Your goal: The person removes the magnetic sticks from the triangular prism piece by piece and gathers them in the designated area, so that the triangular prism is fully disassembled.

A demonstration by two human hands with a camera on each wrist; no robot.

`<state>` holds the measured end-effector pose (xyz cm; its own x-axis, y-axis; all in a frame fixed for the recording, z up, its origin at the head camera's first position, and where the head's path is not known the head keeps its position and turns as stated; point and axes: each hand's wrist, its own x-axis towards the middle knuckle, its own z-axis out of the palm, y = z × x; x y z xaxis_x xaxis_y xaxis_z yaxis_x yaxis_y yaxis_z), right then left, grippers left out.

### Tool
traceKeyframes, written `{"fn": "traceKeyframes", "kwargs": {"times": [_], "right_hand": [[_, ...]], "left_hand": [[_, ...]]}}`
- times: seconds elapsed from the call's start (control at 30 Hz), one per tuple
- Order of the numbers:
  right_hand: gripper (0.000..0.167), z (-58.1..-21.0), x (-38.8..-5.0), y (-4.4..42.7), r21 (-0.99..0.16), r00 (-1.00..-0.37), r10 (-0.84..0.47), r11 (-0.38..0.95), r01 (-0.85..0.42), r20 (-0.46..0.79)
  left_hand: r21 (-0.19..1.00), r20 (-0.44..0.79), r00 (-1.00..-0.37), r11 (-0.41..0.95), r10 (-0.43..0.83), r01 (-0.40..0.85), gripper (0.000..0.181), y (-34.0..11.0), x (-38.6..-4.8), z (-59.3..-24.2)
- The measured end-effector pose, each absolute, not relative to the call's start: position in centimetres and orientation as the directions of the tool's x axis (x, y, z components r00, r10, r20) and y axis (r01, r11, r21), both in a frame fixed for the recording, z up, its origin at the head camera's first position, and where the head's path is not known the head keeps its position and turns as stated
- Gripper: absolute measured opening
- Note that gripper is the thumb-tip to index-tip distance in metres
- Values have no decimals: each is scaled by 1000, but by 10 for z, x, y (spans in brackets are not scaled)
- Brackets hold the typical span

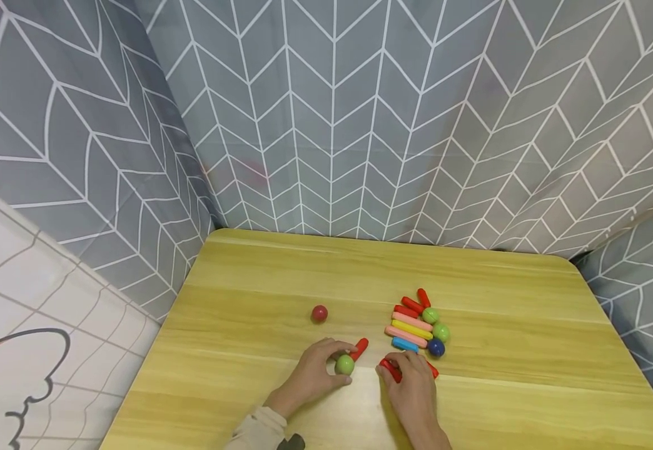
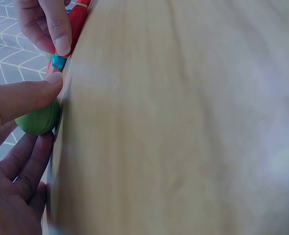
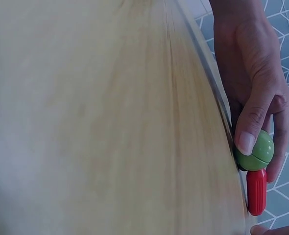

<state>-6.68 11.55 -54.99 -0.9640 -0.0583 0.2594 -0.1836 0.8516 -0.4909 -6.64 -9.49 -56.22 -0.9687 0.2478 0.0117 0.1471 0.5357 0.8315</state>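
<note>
On the tabletop, my left hand point(image 1: 311, 374) holds a green ball point(image 1: 345, 365) between thumb and fingers. A short red stick point(image 1: 361, 347) lies against its far side; the right wrist view shows the stick point(image 3: 256, 193) end-on to the grooved ball point(image 3: 262, 149). My right hand point(image 1: 415, 382) pinches another red stick point(image 1: 389, 370) flat near the table. Just beyond the right hand is a row of sticks: blue point(image 1: 404, 344), pink point(image 1: 405, 336), yellow point(image 1: 412, 329) and red point(image 1: 406, 311). Part of one more red stick point(image 1: 433, 370) shows beside the right-hand fingers.
Green balls point(image 1: 441, 332) and a dark blue ball point(image 1: 436, 347) sit at the right ends of the row. A dark red ball point(image 1: 319, 314) lies apart, left of it. Patterned grey curtains point(image 1: 332, 125) hang behind the wooden table point(image 1: 506, 312).
</note>
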Motion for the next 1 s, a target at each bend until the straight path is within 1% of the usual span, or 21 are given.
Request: {"fn": "traceKeyframes", "kwargs": {"times": [0.23,0.47,0.53,0.7,1.0], "right_hand": [[23,-550,-67,117,-479,-955,-45,857,-188,294],[24,-551,-67,118,-482,-953,-39,856,-187,300],[24,-551,-67,118,-486,-955,-38,855,-183,293],[24,-551,-69,117,-491,-957,-42,852,-184,286],[24,-549,-69,118,-500,-949,-35,843,-196,312]], "left_hand": [[835,15,-969,530,245,147,53,-94,-67,-563],[835,14,-970,531,242,145,68,-94,-68,-562],[837,10,-970,529,241,140,70,-94,-68,-562],[837,-1,-971,531,238,130,67,-94,-69,-561],[837,-20,-975,537,221,104,58,-93,-69,-559]]}}
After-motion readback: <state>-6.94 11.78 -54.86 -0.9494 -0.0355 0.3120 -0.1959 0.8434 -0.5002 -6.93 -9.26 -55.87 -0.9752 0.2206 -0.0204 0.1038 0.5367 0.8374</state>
